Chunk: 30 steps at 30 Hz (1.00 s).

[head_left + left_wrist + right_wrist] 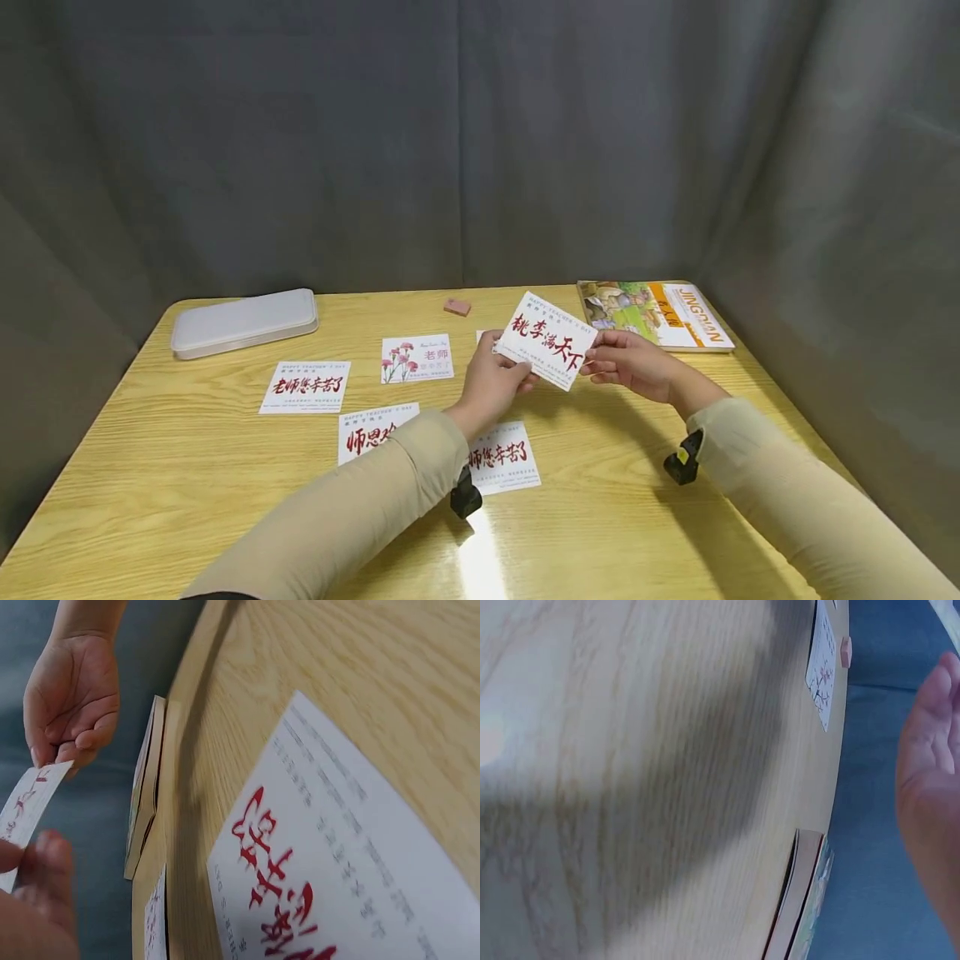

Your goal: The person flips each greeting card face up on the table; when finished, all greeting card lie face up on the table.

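Held up above the table, a white greeting card [551, 337] with red Chinese lettering is tilted, its right side lower. My left hand [491, 383] pinches its lower left edge between thumb and fingers. At the card's right edge, my right hand [633, 364] grips it with thumb and fingertips. In the left wrist view the same card [26, 806] spans from the left fingers to the right hand [75, 705]. Below the left forearm lie a card [506, 458] and another card [367, 433], both partly covered by the arm.
A card [303, 387] and a flower-printed card [417, 358] lie further left. A white case [243, 323] sits at the back left, a pink eraser [457, 307] at the back middle. Books [652, 315] are at the back right. Another card is mostly hidden behind the held one.
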### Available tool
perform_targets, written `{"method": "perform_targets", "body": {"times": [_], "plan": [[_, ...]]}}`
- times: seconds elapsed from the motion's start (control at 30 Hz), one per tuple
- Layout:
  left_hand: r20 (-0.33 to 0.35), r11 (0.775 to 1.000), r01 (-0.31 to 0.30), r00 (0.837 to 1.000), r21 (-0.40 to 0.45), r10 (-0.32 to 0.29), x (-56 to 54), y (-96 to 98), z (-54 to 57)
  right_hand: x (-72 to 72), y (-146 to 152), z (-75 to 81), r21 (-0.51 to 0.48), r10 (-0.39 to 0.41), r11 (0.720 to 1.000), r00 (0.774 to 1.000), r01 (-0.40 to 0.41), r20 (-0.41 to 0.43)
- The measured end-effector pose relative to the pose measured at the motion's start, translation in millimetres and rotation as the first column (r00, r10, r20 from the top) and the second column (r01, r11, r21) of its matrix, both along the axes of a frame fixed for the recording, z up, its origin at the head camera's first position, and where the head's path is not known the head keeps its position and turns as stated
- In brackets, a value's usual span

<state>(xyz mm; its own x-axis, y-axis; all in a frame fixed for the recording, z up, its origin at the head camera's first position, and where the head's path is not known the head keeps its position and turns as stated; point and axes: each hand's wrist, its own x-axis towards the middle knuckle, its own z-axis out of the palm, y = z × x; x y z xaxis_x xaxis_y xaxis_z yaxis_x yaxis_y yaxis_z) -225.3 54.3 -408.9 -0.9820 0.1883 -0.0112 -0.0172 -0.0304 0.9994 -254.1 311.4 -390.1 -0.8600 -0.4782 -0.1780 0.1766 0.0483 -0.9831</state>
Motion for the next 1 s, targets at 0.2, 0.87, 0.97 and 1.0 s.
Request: {"method": "perform_targets", "body": {"times": [0.2,0.87,0.97,1.0], "plan": [[-0.068,0.965,0.042,0.996,-0.257,-0.062,0.0,-3.7,-0.9,-4.8,9.5,1.8,0.125,-0.089,0.988,0.996,0.088,0.0],[-0.019,0.12,0.109,0.659,-0.987,-0.752,21.8,25.2,-9.5,-8.4,26.6,-11.3,0.486,0.048,0.871,0.997,-0.07,0.058],[0.009,0.093,0.118,0.663,-0.989,-0.749,23.9,24.6,-8.9,-7.0,20.0,-12.0,0.563,0.05,0.825,0.998,-0.056,0.027],[0.009,0.089,0.115,0.661,-0.989,-0.751,24.3,24.6,-8.5,-6.8,18.1,-11.9,0.6,0.047,0.799,0.999,-0.044,0.011]]}}
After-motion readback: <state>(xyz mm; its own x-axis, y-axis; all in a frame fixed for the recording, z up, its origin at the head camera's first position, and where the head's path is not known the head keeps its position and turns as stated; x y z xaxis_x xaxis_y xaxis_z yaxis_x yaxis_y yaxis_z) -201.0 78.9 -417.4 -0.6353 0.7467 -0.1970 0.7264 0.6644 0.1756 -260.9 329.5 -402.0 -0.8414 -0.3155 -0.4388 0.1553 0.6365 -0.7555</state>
